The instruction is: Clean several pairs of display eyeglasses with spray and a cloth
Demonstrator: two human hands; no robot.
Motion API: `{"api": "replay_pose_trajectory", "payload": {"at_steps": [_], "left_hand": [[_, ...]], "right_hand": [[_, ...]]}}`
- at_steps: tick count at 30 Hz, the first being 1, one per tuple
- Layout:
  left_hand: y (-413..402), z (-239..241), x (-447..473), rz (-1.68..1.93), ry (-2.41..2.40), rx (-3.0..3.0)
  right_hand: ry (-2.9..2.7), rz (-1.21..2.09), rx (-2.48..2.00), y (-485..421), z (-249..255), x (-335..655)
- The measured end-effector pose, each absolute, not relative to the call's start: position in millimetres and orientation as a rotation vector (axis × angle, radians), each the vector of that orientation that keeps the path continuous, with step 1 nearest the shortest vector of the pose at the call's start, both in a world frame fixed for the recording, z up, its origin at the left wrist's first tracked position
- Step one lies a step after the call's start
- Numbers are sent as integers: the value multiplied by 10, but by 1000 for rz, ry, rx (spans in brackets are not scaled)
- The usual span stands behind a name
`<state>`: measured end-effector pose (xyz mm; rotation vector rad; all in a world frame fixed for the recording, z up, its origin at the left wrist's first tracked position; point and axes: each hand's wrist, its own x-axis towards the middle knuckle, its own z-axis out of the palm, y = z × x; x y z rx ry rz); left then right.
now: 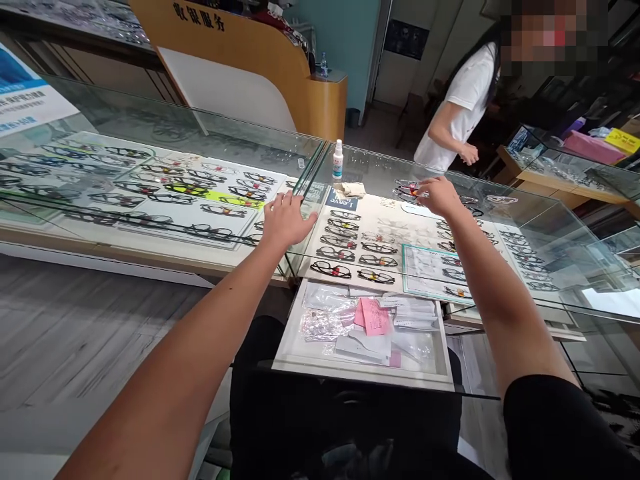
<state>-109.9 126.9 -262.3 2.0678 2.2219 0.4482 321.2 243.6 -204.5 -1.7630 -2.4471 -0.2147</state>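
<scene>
My left hand (287, 220) lies on the glass counter top with its fingers spread, over the seam between two showcases. Further right, the fingers of my right hand (441, 197) are closed at the side of a dark-framed pair of glasses (406, 189) with a red tag, on top of the counter. The fingertips are partly hidden. A white spray bottle (338, 161) stands upright between the hands, behind a crumpled beige cloth (350, 190). Beneath the glass, rows of tagged glasses (331, 269) lie on white boards.
A drawer (360, 373) stands pulled out in front of me, holding plastic bags, papers and a pink slip (374, 316). Across the counter is a person in a white shirt (467, 83). A wooden desk (240, 47) stands behind the left showcase.
</scene>
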Motion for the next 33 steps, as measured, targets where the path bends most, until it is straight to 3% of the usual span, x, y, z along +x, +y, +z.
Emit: {"api": "replay_pose_trajectory", "payload": {"at_steps": [15,33], "left_hand": [[1245,-2613,-1093,438,2201,2044],[1313,-2659,-1112,468,2209,2069]], "right_hand": [[-2264,180,-2117,2567,-2063,3183],[-2301,28,-2153,1922,-1974,2897]]}}
